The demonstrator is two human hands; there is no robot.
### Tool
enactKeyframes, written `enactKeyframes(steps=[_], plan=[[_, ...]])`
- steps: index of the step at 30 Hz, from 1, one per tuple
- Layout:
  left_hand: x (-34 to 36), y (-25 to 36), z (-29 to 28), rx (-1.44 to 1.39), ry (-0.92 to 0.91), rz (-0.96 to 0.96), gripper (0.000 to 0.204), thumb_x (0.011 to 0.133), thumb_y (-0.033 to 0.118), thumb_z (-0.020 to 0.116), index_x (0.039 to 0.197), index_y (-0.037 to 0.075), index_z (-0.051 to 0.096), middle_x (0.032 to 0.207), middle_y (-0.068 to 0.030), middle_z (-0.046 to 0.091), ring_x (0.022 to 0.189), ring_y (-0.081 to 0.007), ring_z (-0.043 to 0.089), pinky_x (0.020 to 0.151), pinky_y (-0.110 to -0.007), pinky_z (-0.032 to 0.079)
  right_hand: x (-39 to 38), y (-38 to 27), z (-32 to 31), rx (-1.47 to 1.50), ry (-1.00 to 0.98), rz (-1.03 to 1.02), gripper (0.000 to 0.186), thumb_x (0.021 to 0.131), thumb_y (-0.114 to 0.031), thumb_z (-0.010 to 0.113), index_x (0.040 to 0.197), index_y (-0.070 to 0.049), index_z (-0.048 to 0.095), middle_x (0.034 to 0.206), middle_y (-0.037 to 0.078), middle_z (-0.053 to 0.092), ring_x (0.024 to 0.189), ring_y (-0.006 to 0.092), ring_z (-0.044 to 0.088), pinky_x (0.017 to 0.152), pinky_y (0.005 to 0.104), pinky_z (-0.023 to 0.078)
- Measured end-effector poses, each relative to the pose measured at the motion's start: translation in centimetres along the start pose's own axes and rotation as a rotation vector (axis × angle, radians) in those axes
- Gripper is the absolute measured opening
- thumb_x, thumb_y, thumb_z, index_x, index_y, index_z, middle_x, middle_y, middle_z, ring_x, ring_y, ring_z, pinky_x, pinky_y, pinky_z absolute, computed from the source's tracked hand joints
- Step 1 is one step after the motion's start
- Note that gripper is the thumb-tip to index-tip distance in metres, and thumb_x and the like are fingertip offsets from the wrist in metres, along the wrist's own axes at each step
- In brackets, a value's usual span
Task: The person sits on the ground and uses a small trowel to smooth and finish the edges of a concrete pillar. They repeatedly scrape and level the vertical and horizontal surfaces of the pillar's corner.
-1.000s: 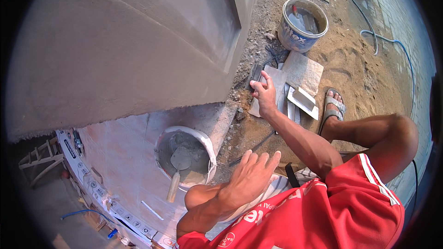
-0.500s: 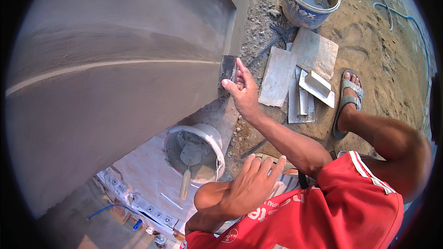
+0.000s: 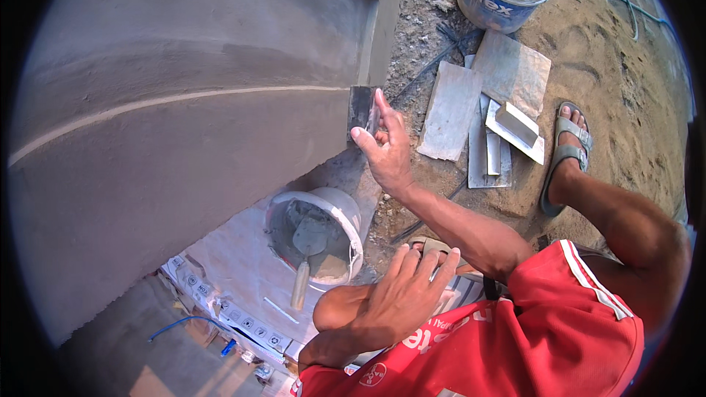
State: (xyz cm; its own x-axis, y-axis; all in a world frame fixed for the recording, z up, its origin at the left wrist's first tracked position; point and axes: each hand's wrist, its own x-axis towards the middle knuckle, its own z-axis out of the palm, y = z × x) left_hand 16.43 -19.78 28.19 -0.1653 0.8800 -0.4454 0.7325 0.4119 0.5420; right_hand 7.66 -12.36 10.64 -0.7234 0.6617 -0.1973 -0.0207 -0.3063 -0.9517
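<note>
My right hand (image 3: 386, 148) grips a small dark rectangular plastering float (image 3: 359, 115) by its handle. The float's face lies against the outer edge of a grey, freshly plastered wall (image 3: 198, 147), where a pale horizontal line ends. My left hand (image 3: 403, 298) rests near my bent knee, fingers spread and nothing in them. Below the wall a white bucket (image 3: 353, 213) holds grey mortar, and a trowel (image 3: 300, 287) leans in it with its handle over the rim.
On the sandy ground at right lie flat boards (image 3: 446, 110) and a metal float (image 3: 516, 126). Behind them stands a tub of water (image 3: 491, 9) with tools inside. A blue hose (image 3: 625, 1) runs at far right. Printed cardboard (image 3: 220, 309) lies beneath the mortar bucket.
The float in my right hand has slid slightly down the wall's edge relative to the pale line. The view has shifted a little; my left hand stays where it was.
</note>
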Motion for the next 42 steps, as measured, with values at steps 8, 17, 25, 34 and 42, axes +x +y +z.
enactKeyframes(steps=[8, 17, 25, 34, 42], plan=[[-0.6, 0.2, 0.3, 0.000, -0.005, -0.047, 0.063, 0.081, 0.029, 0.068, 0.132, 0.000, 0.045, 0.119, -0.0199, 0.054, 0.095, -0.0310, 0.053, 0.096, -0.043, 0.038, 0.7, -0.6, -2.7, 0.167, -0.030, 0.072, 0.064, 0.085, -0.019, 0.067, 0.143, -0.008, 0.040, 0.121, 0.011, 0.046, 0.106, 0.0176, 0.051, 0.086, 0.0308, 0.048], [-0.4, 0.1, 0.5, 0.017, -0.008, -0.043, 0.063, 0.082, 0.029, 0.067, 0.133, 0.000, 0.045, 0.117, -0.0186, 0.054, 0.097, -0.0308, 0.052, 0.096, -0.044, 0.037, -4.1, 0.4, -3.4, -0.148, -0.235, 0.072, 0.071, 0.080, -0.022, 0.071, 0.143, -0.010, 0.042, 0.119, 0.014, 0.045, 0.099, 0.0158, 0.051, 0.079, 0.0285, 0.047], [-0.3, 0.1, 0.5, 0.021, -0.023, -0.019, 0.062, 0.083, 0.031, 0.066, 0.132, 0.000, 0.045, 0.120, -0.0203, 0.054, 0.095, -0.0309, 0.053, 0.097, -0.044, 0.038, -1.6, -1.5, 0.2, -0.080, -0.069, -0.080, 0.070, 0.080, -0.022, 0.071, 0.143, -0.012, 0.042, 0.115, 0.014, 0.045, 0.094, 0.0172, 0.050, 0.077, 0.0292, 0.046], [-0.4, 0.6, -0.1, 0.023, -0.030, -0.058, 0.061, 0.084, 0.031, 0.065, 0.134, 0.001, 0.044, 0.123, -0.0218, 0.053, 0.098, -0.0318, 0.053, 0.098, -0.045, 0.038, 0.9, -3.4, 0.2, 0.065, -0.009, -0.069, 0.069, 0.080, -0.020, 0.071, 0.142, -0.011, 0.044, 0.117, 0.015, 0.044, 0.098, 0.0186, 0.050, 0.080, 0.0288, 0.046], [-0.4, 0.4, 0.3, 0.047, 0.014, -0.047, 0.062, 0.084, 0.031, 0.066, 0.134, 0.001, 0.044, 0.120, -0.0212, 0.054, 0.099, -0.0321, 0.053, 0.098, -0.046, 0.038, -1.3, -2.4, -2.2, 0.034, -0.118, -0.008, 0.069, 0.080, -0.019, 0.071, 0.143, -0.009, 0.042, 0.117, 0.013, 0.044, 0.098, 0.0176, 0.050, 0.080, 0.0283, 0.048]])
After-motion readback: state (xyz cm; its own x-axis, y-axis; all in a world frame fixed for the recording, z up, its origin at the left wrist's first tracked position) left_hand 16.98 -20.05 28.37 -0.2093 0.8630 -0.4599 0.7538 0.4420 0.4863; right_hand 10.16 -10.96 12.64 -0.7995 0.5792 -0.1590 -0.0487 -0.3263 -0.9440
